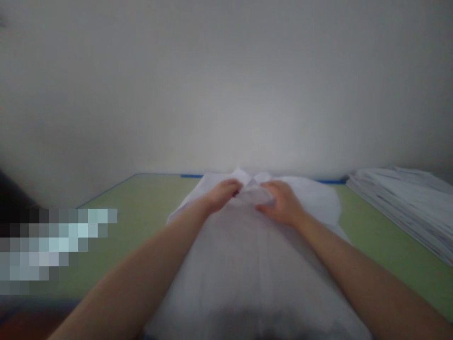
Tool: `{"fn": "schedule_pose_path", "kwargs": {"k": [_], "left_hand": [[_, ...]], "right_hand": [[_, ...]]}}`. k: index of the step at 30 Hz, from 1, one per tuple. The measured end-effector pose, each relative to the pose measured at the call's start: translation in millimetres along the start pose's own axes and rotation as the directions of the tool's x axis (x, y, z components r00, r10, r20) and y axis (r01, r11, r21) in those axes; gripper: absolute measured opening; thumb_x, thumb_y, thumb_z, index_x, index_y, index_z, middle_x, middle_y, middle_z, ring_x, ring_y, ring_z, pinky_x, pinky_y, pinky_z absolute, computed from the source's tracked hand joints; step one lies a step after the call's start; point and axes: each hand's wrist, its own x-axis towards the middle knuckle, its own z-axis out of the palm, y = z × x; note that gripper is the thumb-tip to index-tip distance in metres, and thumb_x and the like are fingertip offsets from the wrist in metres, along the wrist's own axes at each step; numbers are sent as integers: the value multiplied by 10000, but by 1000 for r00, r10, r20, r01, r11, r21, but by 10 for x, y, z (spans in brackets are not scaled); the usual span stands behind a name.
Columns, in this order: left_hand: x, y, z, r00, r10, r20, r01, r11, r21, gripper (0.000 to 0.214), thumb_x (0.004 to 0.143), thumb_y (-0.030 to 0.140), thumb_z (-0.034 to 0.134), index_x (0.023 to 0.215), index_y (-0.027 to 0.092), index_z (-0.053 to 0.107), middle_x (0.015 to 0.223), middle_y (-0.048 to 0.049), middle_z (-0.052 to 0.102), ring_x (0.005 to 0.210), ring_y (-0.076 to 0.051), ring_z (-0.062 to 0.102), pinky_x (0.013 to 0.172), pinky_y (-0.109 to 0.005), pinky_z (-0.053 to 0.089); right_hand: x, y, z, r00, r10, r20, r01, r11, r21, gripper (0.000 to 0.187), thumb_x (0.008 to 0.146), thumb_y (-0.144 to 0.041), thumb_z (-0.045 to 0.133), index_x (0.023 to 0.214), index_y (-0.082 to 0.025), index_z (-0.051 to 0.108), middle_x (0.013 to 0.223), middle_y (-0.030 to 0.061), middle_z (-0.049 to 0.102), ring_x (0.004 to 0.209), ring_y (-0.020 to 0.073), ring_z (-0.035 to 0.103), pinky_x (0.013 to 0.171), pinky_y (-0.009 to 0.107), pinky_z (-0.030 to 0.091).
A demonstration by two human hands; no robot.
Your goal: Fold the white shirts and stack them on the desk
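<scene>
A white collared shirt lies spread over the table, its collar end at the far side and its lower part running towards me. At the left of the collar, my left hand has its fingers curled and pressed together on the fabric. My right hand rests at the collar's right side, thumb and fingers apart, touching the cloth. A sleeve or side part of the shirt bulges out beyond my right hand. The view is dim and slightly blurred, so the fingertips are hard to make out.
Beneath the shirt is a green tabletop with a blue edge, set against a pale wall. A stack of flat white pieces lies at the right. A pixelated patch covers part of the left side, near something dark.
</scene>
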Motion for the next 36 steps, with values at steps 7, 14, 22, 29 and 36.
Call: {"fn": "schedule_pose_path", "kwargs": {"k": [7,14,22,29,36], "left_hand": [[-75,152,243,996,62,71,-53,991,-123,453,644,373,736,1019,147,619,778,-42,631,691,-137,569,634,-241,421],[-48,125,303,996,-35,-87,32,999,-36,354,712,472,650,790,128,668,722,-58,638,651,-145,554,590,-249,409],[-52,129,302,998,-65,-21,56,955,-290,272,724,386,626,738,115,637,673,-26,583,606,-108,510,585,-241,389],[-73,149,312,998,-37,56,56,928,-369,154,709,285,606,659,143,578,578,23,480,516,-77,418,493,-223,302],[-84,248,389,980,-195,45,192,851,-489,50,631,196,540,608,152,541,595,-29,541,554,-129,516,511,-251,397]], "right_hand": [[72,-259,10,999,34,21,-35,999,36,263,881,-367,497,910,-189,687,874,53,670,871,189,562,846,322,353],[50,-180,12,995,71,-63,-70,997,23,269,893,-352,485,962,-215,705,841,42,674,835,176,553,812,307,338],[45,-171,-84,991,-127,-44,119,981,-153,282,922,-291,431,941,-217,703,848,35,668,831,157,511,955,354,248],[50,-173,-101,969,-243,-39,228,946,-232,274,935,-288,414,998,-252,678,771,30,626,824,162,471,945,373,262],[58,-85,-106,911,-412,-27,402,900,-166,235,931,-262,439,969,-302,668,728,10,577,809,148,465,949,384,285]]}}
